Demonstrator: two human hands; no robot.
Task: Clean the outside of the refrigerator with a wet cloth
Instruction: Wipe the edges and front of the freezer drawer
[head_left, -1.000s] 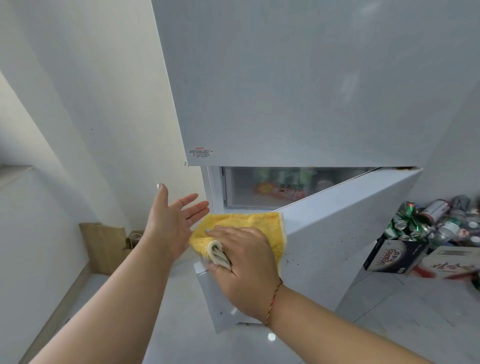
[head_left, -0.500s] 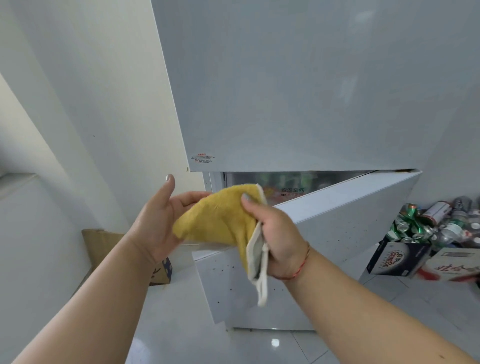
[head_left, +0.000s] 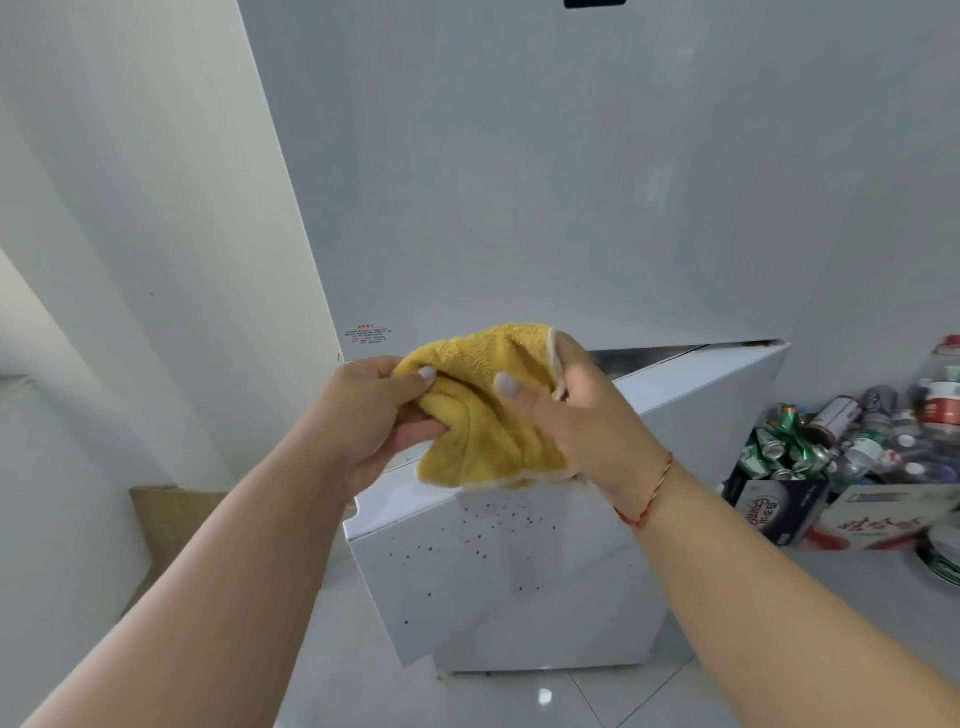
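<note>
While we hold the yellow terry cloth with a pale hem (head_left: 483, 415) bunched in the air between both hands, no wiping is under way; our left hand (head_left: 374, 415) pinches its left side between thumb and curled fingers, and our right hand (head_left: 576, 415) has its grip closed around the right edge, thumb pressed on the front; the cloth hangs just in front of the white refrigerator (head_left: 571, 171), above the lower door and touching neither door. We judge the task far from finished: the white lower door (head_left: 519, 582), which stands ajar, carries scattered dark specks across its front; the tall upper door looks smooth, though we cannot tell whether it has been wiped; the fridge's side panels are hardly in view. The likely step is refolding the cloth for a fresh face. Room is fair: the tiled floor (head_left: 441, 696) ahead is open; the ajar door's top edge and near corner jut towards us; a brown cardboard piece (head_left: 171, 525) leans at the left wall, and boxes heaped with crushed cans and bottles (head_left: 852, 452) crowd the right.
</note>
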